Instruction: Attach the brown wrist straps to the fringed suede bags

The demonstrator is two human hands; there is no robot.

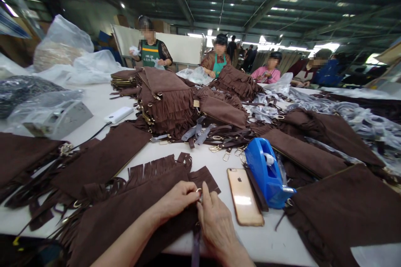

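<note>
A dark brown fringed suede bag (125,212) lies flat in front of me, its fringe spread toward the far side. Over its right end, my left hand (175,198) is closed, thumb and forefinger pinching a small metal ring (198,190). Fingertips of my right hand (217,221) meet the left ones at the ring. From under the right hand a narrow strap (196,244), partly in clear wrapping, hangs down toward the table's near edge. The right fingers partly cover its upper end and any clasp there.
Right of my hands are a phone (246,198) and a blue tape dispenser (267,171). Stacked brown bags (166,100) and loose straps with metal clips (219,142) lie beyond. A white power bank (119,114) sits left. Several people work across the table.
</note>
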